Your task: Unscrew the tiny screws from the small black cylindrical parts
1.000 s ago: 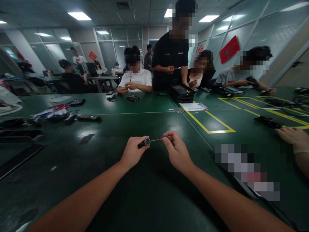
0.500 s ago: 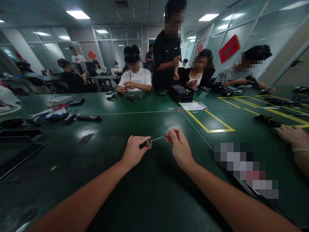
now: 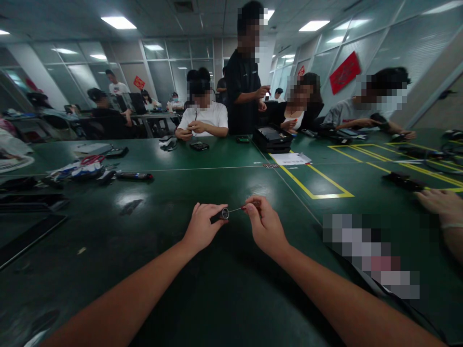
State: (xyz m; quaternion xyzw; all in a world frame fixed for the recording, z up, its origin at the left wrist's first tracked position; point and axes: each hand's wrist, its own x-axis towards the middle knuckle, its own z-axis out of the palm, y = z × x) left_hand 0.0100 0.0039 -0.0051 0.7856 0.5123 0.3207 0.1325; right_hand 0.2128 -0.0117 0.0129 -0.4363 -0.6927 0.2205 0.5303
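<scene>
My left hand (image 3: 202, 225) is closed round a short black cylinder (image 3: 224, 213) with a silver-rimmed round end turned to the right. My right hand (image 3: 268, 226) grips a small screwdriver (image 3: 237, 209), its reddish-brown handle partly hidden by the fingers. The thin metal shaft points left at the cylinder's open end. Whether the tip is inside or only at the rim, I cannot tell. Both hands are held above the green table (image 3: 224, 289).
On the left lie a dark pen-like tool (image 3: 134, 176), a pile of tools and wrappings (image 3: 85, 166) and a black flat panel (image 3: 32, 238). Black trays (image 3: 273, 140) stand ahead. A co-worker's hand (image 3: 436, 205) rests at right. Other people sit or stand across the table.
My right hand has moved left, closer to the cylinder, so less of the shaft shows between the hands. My left hand stays almost where it was. The standing person has shifted slightly left.
</scene>
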